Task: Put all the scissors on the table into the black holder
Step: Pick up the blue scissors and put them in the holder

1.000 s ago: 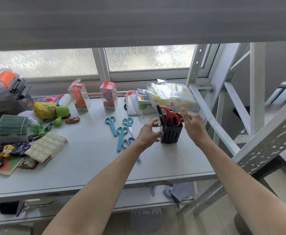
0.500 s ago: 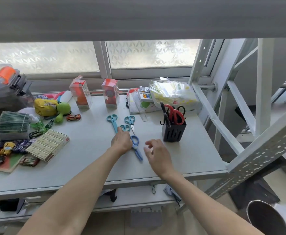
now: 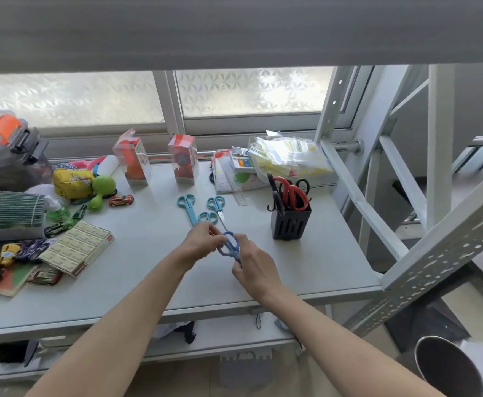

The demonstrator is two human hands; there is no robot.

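Hands: left hand (image 3: 203, 239) and right hand (image 3: 253, 269) both pinching one blue scissors (image 3: 229, 247), left of black holder (image 3: 290, 224).
Holder: two pairs visible, red scissors (image 3: 292, 194), black scissors (image 3: 276, 196).
Surface (image 3: 148, 267): three teal scissors (image 3: 187, 209).

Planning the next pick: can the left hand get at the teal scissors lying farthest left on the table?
Probably yes, once freed. The left hand is busy gripping the blue scissors with the right hand; the leftmost teal scissors lie just beyond it on bare table, nothing between.

Lying flat mid-table: three teal scissors (image 3: 203, 212), handles toward the window. Being held just above the table: blue scissors (image 3: 230, 247). Standing upright to the right: black slotted holder (image 3: 290, 226), carrying red scissors (image 3: 292, 193) and black scissors (image 3: 276, 196), handles up.
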